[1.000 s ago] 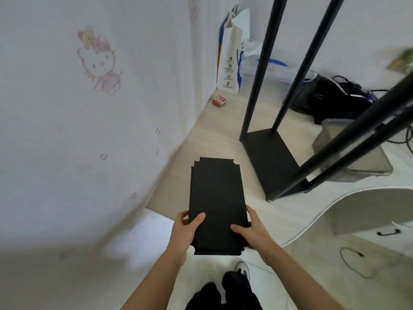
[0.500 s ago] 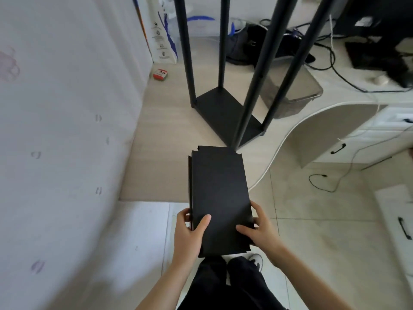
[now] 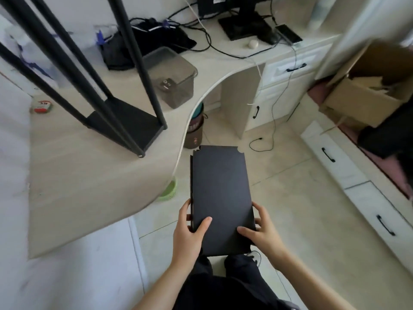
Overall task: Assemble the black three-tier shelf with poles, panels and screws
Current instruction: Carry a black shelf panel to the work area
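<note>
I hold a stack of black shelf panels (image 3: 220, 193) flat in front of me, above the tiled floor. My left hand (image 3: 190, 233) grips its near left edge with the thumb on top. My right hand (image 3: 260, 236) grips the near right edge, thumb on top too. The panels have notched corners at the far end. On the desk (image 3: 89, 182) to the left stands the partly built shelf: a black base panel (image 3: 129, 121) with several black poles (image 3: 136, 52) rising from its corners.
A clear plastic box (image 3: 176, 74), a black bag (image 3: 156, 41), cables and a monitor stand (image 3: 243, 25) sit on the desk. White drawers (image 3: 348, 175) line the right side. A cardboard box (image 3: 368, 90) stands at far right. A green bin (image 3: 168, 191) sits under the desk edge.
My view has swung to the right, away from the wall. The panels and both hands now hang over the floor beside the desk instead of over it. My grip is unchanged.
</note>
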`<state>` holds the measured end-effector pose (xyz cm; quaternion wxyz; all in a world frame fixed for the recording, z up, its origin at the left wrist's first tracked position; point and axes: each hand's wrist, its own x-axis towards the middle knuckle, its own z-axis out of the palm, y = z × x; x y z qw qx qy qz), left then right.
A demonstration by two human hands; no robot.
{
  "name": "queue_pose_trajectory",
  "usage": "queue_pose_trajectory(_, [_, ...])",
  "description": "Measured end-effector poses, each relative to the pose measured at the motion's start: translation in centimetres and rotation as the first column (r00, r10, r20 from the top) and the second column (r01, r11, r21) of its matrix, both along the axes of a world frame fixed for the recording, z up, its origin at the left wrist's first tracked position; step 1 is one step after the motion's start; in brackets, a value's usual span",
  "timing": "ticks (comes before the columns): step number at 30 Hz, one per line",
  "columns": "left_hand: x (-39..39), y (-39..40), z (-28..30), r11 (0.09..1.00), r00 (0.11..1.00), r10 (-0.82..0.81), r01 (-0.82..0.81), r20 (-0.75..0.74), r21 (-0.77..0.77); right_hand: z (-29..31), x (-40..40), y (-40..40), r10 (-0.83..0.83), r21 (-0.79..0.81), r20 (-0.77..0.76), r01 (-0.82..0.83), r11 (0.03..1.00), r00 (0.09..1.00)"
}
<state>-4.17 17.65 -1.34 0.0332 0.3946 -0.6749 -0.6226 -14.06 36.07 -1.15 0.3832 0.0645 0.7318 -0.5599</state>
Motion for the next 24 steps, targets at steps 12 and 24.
queue_pose_trajectory(12, [-13.8,17.0,-2.4,0.937,0.939,-0.343,0.341,0.014,0.068,-0.9,-6.9,19.3,-0.313,0.044,-0.024,0.314,0.948,0.949])
queue_pose_trajectory(24, [-26.3,28.9,-4.7,0.777,0.777,-0.629,0.625,0.037,0.077,-2.1,-13.4,31.5,-0.614,0.077,-0.001,0.612,0.787,0.79])
